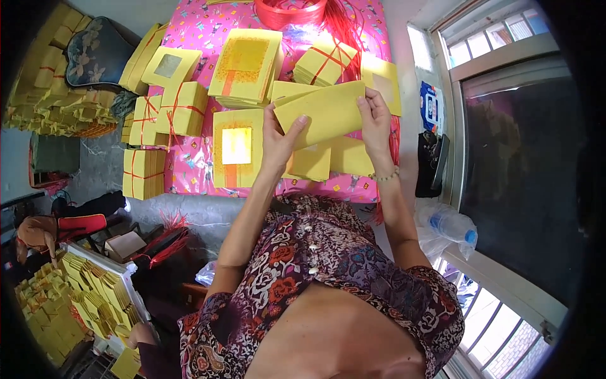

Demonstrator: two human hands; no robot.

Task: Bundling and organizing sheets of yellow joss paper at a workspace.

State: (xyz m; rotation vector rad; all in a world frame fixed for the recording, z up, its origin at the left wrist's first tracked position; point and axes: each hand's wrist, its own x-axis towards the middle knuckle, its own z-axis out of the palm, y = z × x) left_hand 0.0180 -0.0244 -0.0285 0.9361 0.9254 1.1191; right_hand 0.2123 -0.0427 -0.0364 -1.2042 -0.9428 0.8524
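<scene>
Between my two hands is a folded sheet of yellow paper [328,117], held up over the table and slightly tilted. My left hand [279,140] grips its left end, thumb on top. At the right end my right hand [377,120] pinches the upper corner between thumb and fingers. Below the sheet lie more yellow papers [349,156], partly hidden by it. Just left of my left hand is a yellow paper stack [221,151] with a shiny square and an orange strip on top. Behind it rises a thicker stack [245,60] with a gold square.
Yellow bundles tied with red string [183,108] stand along the left of the pink patterned table cover [189,170]. A red plastic coil [290,12] lies at the back. At lower left, another person's hand [140,335] is beside yellow stacks [101,297]. A plastic bottle [453,226] is at right.
</scene>
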